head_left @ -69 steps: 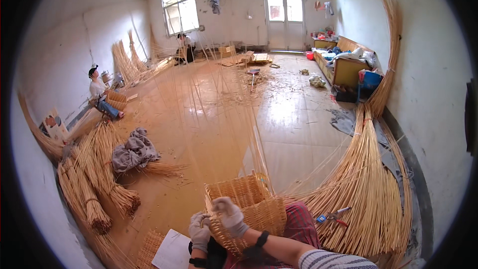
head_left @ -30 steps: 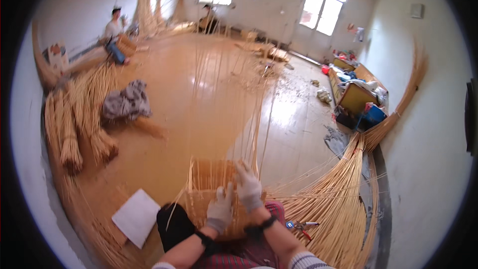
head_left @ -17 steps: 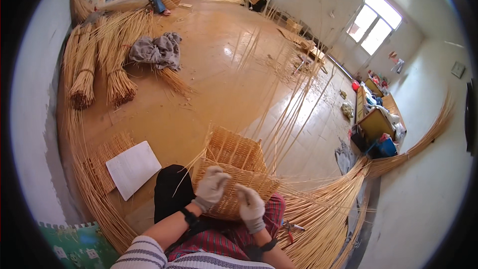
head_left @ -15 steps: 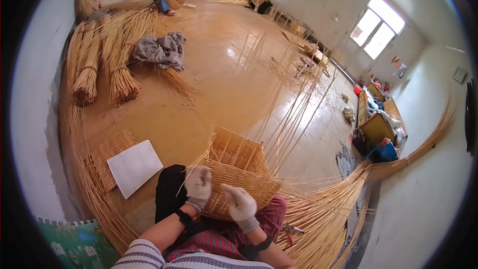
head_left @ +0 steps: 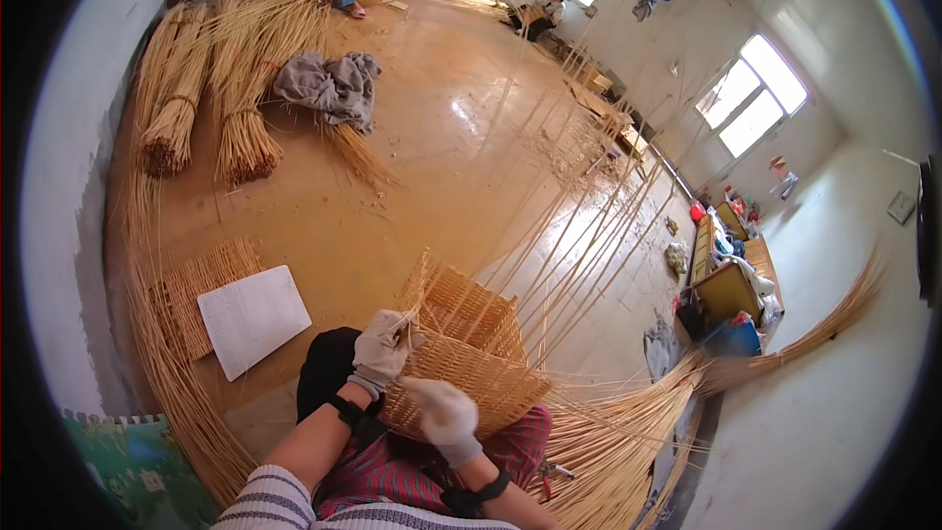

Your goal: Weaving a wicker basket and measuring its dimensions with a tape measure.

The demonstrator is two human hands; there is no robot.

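Observation:
A partly woven wicker basket (head_left: 471,383), square-cornered, rests tilted on my lap over red striped cloth. Long unwoven canes rise from its right side and others trail off to the right. My left hand (head_left: 381,351), in a pale work glove, is closed at the basket's left corner, pinching a thin wicker strand by the rim. My right hand (head_left: 446,417), gloved too, is in front of the basket's near wall, below and right of the left hand. Blur smears its fingers, so whether it holds anything is unclear.
Beside my right leg lie loose canes (head_left: 618,432) and pliers (head_left: 557,471). A woven panel (head_left: 182,309) under a white board (head_left: 253,319) is on the floor at left. Cane bundles (head_left: 172,132) and grey cloth (head_left: 329,88) lie beyond. Two people sit far off.
My left hand has moved up to the basket's corner at the rim. My right hand has shifted left across the near wall. The whole view has turned slightly.

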